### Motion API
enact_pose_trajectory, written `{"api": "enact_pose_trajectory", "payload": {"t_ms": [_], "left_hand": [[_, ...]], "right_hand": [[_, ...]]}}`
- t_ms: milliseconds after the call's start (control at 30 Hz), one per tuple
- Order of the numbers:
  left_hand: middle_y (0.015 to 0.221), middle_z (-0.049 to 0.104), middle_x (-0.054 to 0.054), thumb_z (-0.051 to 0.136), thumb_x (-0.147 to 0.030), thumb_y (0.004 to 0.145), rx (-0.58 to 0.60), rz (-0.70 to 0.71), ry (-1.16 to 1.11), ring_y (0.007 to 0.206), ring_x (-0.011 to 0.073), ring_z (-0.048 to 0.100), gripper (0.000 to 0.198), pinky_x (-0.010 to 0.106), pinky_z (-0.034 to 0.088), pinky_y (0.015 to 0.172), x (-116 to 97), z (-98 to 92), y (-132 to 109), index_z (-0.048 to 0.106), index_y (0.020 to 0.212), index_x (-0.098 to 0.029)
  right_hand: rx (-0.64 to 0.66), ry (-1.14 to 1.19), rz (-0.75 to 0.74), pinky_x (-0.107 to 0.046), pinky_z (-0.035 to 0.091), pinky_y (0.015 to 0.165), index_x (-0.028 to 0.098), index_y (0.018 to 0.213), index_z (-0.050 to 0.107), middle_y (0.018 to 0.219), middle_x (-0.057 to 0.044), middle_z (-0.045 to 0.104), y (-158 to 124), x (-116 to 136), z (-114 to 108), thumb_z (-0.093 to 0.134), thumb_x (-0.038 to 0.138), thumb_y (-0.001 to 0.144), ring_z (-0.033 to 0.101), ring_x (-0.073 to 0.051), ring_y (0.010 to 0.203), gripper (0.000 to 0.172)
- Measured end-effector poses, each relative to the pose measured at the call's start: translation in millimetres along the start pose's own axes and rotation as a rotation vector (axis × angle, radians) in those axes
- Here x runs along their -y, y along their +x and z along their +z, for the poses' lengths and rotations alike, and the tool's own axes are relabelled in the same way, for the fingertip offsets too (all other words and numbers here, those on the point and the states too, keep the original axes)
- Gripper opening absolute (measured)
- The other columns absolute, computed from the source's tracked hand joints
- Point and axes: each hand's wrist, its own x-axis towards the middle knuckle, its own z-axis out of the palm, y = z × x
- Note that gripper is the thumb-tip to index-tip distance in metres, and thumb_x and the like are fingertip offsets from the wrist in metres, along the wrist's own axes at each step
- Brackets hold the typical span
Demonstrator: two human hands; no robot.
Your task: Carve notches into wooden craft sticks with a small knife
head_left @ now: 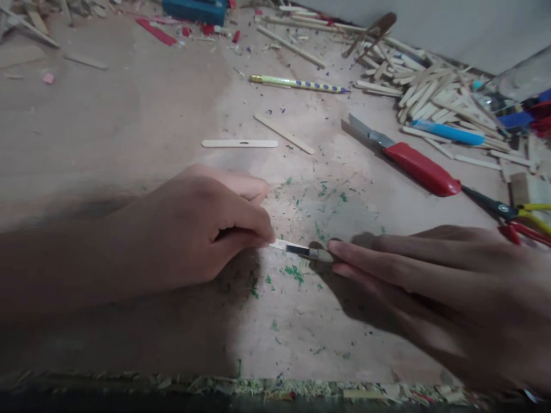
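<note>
Left hand (215, 223): comes in from the left, fingers curled; as I see it, thumb and forefinger are pinched on one end of a pale strip.
Pale strip (279, 244): short visible length between the two hands, low over the table (129, 115); the rest is hidden by the fingers.
Slim tool (317, 253): dark flat tip, silvery collar, pale butt; tip meets the strip.
Right hand (443, 287): fingers long and close together, tips nipping the tool's butt.
Green shavings (294, 274): scattered below and around the strip.
Beyond the left hand: a slotted stick (224, 143) lying flat, a plain stick (284, 134) slanting just beside it; a spotted pencil (301, 84) farther back.
Beyond the right hand: red-handled knife (422, 168), its blade pointing away to the left; scissors (503, 211) next to its butt.
Far right: heap of sticks (439, 92), with a blue tube (447, 132) on its near edge.
</note>
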Motion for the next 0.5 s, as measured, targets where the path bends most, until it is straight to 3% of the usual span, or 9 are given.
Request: {"api": "enact_pose_trajectory", "payload": {"t_ms": [200,300,367,433,500], "left_hand": [[0.067,0.051,-0.007,0.065,-0.015,0.124,0.007,0.013,0.022,0.064,0.01,0.057,0.042,0.025,0.043,0.072,-4,-3.5,2,0.094,0.096,-0.026],[0.066,0.054,-0.006,0.06,-0.017,0.127,0.016,0.021,0.035,0.063,0.0108,0.059,0.048,0.025,0.043,0.071,-6,-4.3,5,0.093,0.094,-0.026],[0.067,0.06,-0.006,0.059,-0.016,0.127,0.015,0.022,0.037,0.063,0.0108,0.06,0.048,0.026,0.044,0.072,-6,-3.9,5,0.092,0.093,-0.026],[0.068,0.062,-0.006,0.062,-0.016,0.126,0.016,0.016,0.042,0.062,0.0102,0.058,0.046,0.026,0.045,0.073,-5,-3.3,5,0.091,0.091,-0.025],[0.065,0.056,-0.007,0.064,-0.015,0.124,0.012,0.013,0.035,0.056,0.0096,0.048,0.044,0.027,0.044,0.072,-4,-3.1,4,0.088,0.088,-0.024]], "right_hand": [[0.0,0.023,-0.011,-0.039,0.079,0.083,0.038,0.156,0.091,0.119,-0.008,0.096,9,1,10,0.085,0.059,0.119,0.095,-0.031,0.107,0.043],[-0.001,0.036,-0.036,-0.039,0.079,0.081,0.037,0.162,0.086,0.117,-0.005,0.098,26,3,9,0.083,0.043,0.121,0.095,-0.028,0.098,0.042],[0.005,0.045,-0.069,-0.036,0.075,0.076,0.035,0.16,0.082,0.114,-0.002,0.098,37,4,6,0.069,0.03,0.129,0.094,-0.022,0.088,0.033],[-0.002,0.06,-0.107,-0.036,0.069,0.067,0.031,0.153,0.077,0.111,0.0,0.098,44,6,2,0.058,0.023,0.135,0.091,-0.019,0.08,0.028],[-0.011,0.048,-0.108,-0.039,0.064,0.061,0.033,0.148,0.077,0.109,0.002,0.098,44,7,-1,0.062,0.026,0.135,0.091,-0.018,0.078,0.021]]}}
